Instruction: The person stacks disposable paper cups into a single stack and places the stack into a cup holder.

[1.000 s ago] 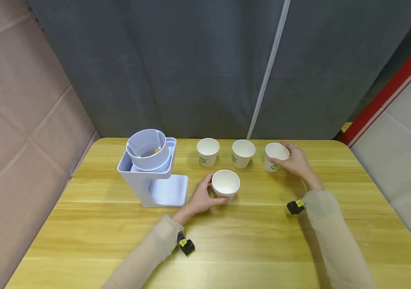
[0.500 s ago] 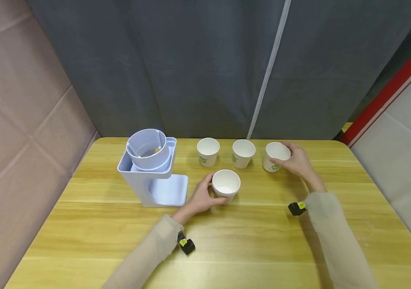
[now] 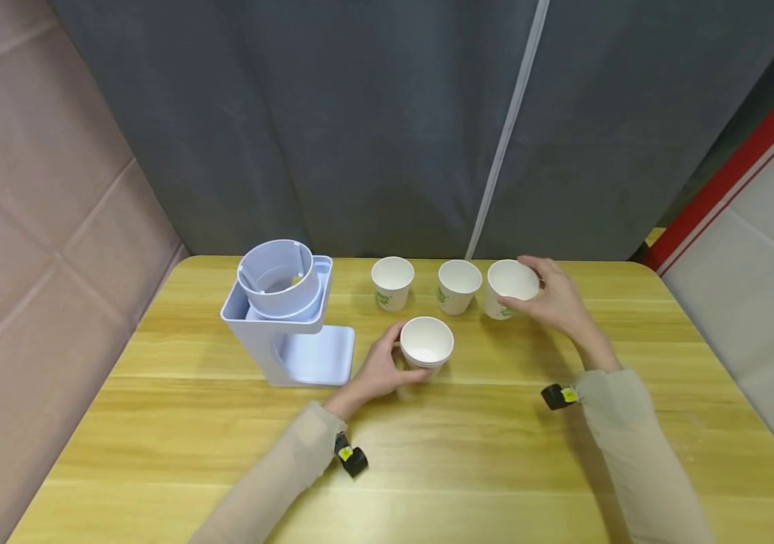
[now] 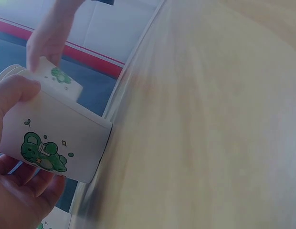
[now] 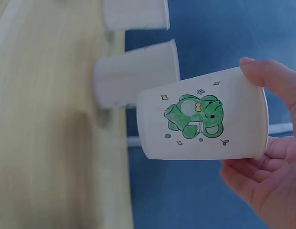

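Observation:
My left hand (image 3: 381,369) grips a small stack of white paper cups (image 3: 427,341), thumb in front and fingers behind. In the left wrist view several rims show nested under the thumb, and the outer cup carries a green bear print. My right hand (image 3: 555,301) pinches a single paper cup (image 3: 512,281) near its rim. The right wrist view shows this cup (image 5: 200,117) raised off the table, with a green bear on its side. Just left of it stands another paper cup (image 3: 458,289), upright, and farther left one more paper cup (image 3: 392,285).
A light blue plastic dripper-like stand (image 3: 260,344) with a round hopper (image 3: 278,279) on top stands on the left of the wooden table (image 3: 468,453). A dark grey curtain (image 3: 373,136) hangs behind the table's back edge. Pale panels flank both sides.
My right hand has raised its paper cup and shifted it a little left, toward the middle cup. The left hand keeps its grip on the stack in about the same place.

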